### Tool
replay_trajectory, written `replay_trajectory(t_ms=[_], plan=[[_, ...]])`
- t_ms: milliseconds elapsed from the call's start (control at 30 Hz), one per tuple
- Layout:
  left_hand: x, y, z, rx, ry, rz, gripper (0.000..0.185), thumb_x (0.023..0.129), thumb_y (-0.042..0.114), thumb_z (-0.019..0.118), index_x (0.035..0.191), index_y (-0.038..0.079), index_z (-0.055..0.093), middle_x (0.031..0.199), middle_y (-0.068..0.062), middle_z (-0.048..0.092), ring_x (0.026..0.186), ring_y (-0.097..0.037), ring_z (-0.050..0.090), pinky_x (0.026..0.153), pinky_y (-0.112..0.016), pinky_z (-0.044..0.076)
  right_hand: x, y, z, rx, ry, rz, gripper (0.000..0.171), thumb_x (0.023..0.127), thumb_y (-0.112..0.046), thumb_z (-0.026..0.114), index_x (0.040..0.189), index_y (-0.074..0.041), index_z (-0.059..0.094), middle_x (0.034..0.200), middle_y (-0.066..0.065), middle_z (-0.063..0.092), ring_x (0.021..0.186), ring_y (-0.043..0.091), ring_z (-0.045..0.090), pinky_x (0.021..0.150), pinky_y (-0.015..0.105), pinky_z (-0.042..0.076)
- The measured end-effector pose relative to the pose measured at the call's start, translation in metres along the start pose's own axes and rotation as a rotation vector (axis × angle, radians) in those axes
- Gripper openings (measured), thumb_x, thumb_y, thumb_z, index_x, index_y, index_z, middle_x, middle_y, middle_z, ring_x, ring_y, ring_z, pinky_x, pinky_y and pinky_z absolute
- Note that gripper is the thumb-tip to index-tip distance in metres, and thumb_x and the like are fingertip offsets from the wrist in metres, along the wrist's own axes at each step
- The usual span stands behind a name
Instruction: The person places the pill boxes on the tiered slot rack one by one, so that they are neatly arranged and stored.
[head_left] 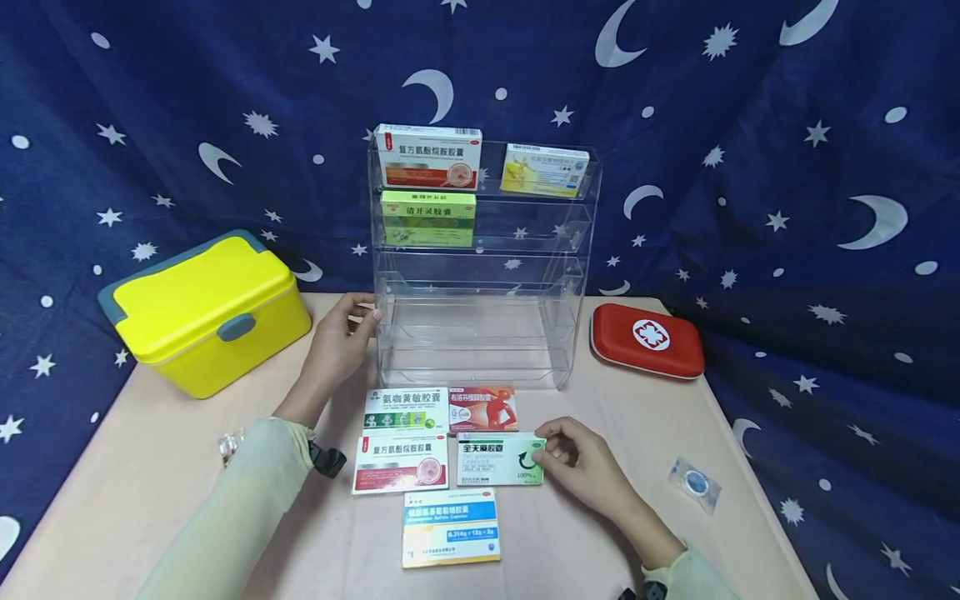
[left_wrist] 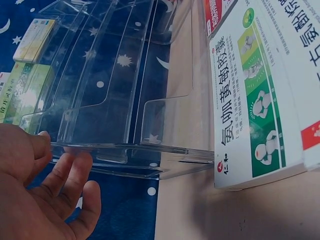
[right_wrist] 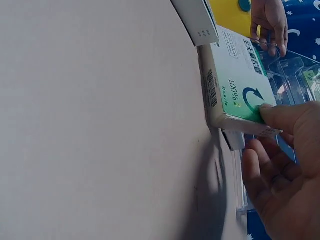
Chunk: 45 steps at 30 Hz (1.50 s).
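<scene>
Behind everything hangs a dark blue cloth (head_left: 787, 208) printed with moons and stars, draped around a beige counter (head_left: 150, 467). Centred at the counter's back stands a clear acrylic rack (head_left: 480, 333). The left hand (head_left: 341, 337) rests with straight fingers against the rack's left wall. Just in front of the rack, among other boxes, the right hand (head_left: 581, 462) pinches the green-and-white medicine box (head_left: 498, 458) at its right end. Left of the rack sits a yellow case (head_left: 206, 312); right of it, a red pouch (head_left: 647, 339).
</scene>
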<state>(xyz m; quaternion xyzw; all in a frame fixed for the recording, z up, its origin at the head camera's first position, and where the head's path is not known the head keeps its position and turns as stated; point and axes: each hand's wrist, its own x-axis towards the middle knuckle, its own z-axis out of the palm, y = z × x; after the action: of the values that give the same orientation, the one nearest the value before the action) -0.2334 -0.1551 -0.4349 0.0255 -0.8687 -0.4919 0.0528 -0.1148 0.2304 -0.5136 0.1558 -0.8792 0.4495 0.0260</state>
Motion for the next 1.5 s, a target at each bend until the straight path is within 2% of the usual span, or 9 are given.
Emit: replay_trajectory(t_ms=[167, 367, 467, 733, 867, 967, 1167, 1367, 1500], plan=[[-0.001, -0.001, 0.0, -0.003, -0.003, 0.001, 0.037, 0.106, 0.032, 0.056, 0.14, 0.017, 0.053, 0.121, -0.008, 0.06, 0.098, -0.028, 0.056, 0.08, -0.042, 0.048, -0.007, 0.001, -0.002, 0.082, -0.02, -0.039, 0.032, 0.082, -0.005, 0.085, 0.104, -0.02, 0.066, 0.097, -0.007, 0.066, 0.077, 0.016, 0.067, 0.062, 0.029, 0.053], [-0.001, -0.002, 0.0, 0.001, 0.002, -0.002, 0.038, 0.106, 0.033, 0.056, 0.14, 0.017, 0.053, 0.121, -0.008, 0.06, 0.099, -0.029, 0.055, 0.08, -0.041, 0.048, -0.009, -0.004, -0.003, 0.094, -0.031, -0.067, 0.033, 0.08, 0.007, 0.083, 0.104, -0.008, 0.065, 0.094, 0.003, 0.068, 0.074, 0.024, 0.067, 0.06, 0.032, 0.054], [0.0, -0.001, -0.001, -0.006, -0.005, -0.009, 0.038, 0.106, 0.033, 0.057, 0.14, 0.017, 0.053, 0.12, -0.008, 0.06, 0.098, -0.029, 0.056, 0.079, -0.041, 0.048, -0.009, -0.005, -0.004, 0.106, -0.037, -0.034, 0.032, 0.08, 0.007, 0.082, 0.104, -0.007, 0.066, 0.093, 0.004, 0.069, 0.076, 0.025, 0.068, 0.063, 0.032, 0.054], [0.0, 0.0, -0.001, -0.011, -0.014, -0.011, 0.037, 0.106, 0.032, 0.056, 0.14, 0.017, 0.052, 0.121, -0.008, 0.06, 0.097, -0.027, 0.058, 0.079, -0.04, 0.048, 0.007, 0.005, -0.023, 0.285, -0.065, 0.065, 0.026, 0.086, -0.003, 0.081, 0.108, -0.006, 0.068, 0.099, 0.009, 0.071, 0.088, 0.018, 0.067, 0.064, 0.023, 0.052], [0.001, 0.0, -0.002, -0.013, -0.011, 0.005, 0.036, 0.106, 0.031, 0.057, 0.139, 0.017, 0.053, 0.12, -0.008, 0.06, 0.097, -0.028, 0.057, 0.08, -0.041, 0.048, 0.038, -0.015, -0.054, 0.304, 0.002, 0.005, 0.026, 0.084, 0.01, 0.077, 0.108, 0.006, 0.066, 0.102, 0.018, 0.069, 0.089, 0.019, 0.068, 0.071, 0.025, 0.056], [0.0, 0.0, -0.001, -0.015, -0.01, 0.0, 0.036, 0.106, 0.031, 0.057, 0.139, 0.017, 0.053, 0.119, -0.008, 0.06, 0.096, -0.028, 0.058, 0.079, -0.041, 0.048, 0.071, -0.036, -0.085, 0.258, 0.073, -0.049, 0.027, 0.083, 0.017, 0.073, 0.108, 0.012, 0.064, 0.101, 0.02, 0.068, 0.085, 0.021, 0.069, 0.071, 0.026, 0.057], [0.0, 0.001, -0.001, -0.015, -0.012, 0.001, 0.036, 0.106, 0.029, 0.057, 0.14, 0.016, 0.053, 0.12, -0.008, 0.061, 0.097, -0.028, 0.06, 0.08, -0.041, 0.049, 0.143, -0.064, -0.14, 0.192, 0.194, -0.134, 0.028, 0.088, 0.006, 0.075, 0.115, 0.006, 0.066, 0.102, 0.008, 0.07, 0.083, 0.017, 0.069, 0.068, 0.022, 0.057], [-0.001, 0.001, -0.001, -0.023, -0.019, -0.003, 0.037, 0.106, 0.032, 0.056, 0.14, 0.017, 0.053, 0.12, -0.008, 0.061, 0.097, -0.027, 0.063, 0.079, -0.041, 0.049, 0.191, -0.12, -0.165, 0.04, 0.279, -0.204, 0.026, 0.092, 0.002, 0.072, 0.117, 0.005, 0.066, 0.119, 0.011, 0.064, 0.095, 0.017, 0.066, 0.074, 0.019, 0.054], [-0.001, 0.001, -0.002, -0.022, -0.024, -0.026, 0.038, 0.106, 0.033, 0.056, 0.141, 0.017, 0.052, 0.121, -0.008, 0.06, 0.098, -0.027, 0.063, 0.08, -0.041, 0.05, 0.221, -0.125, -0.172, -0.038, 0.313, -0.242, 0.026, 0.093, -0.001, 0.073, 0.118, 0.003, 0.067, 0.12, 0.009, 0.064, 0.097, 0.016, 0.065, 0.074, 0.019, 0.054]])
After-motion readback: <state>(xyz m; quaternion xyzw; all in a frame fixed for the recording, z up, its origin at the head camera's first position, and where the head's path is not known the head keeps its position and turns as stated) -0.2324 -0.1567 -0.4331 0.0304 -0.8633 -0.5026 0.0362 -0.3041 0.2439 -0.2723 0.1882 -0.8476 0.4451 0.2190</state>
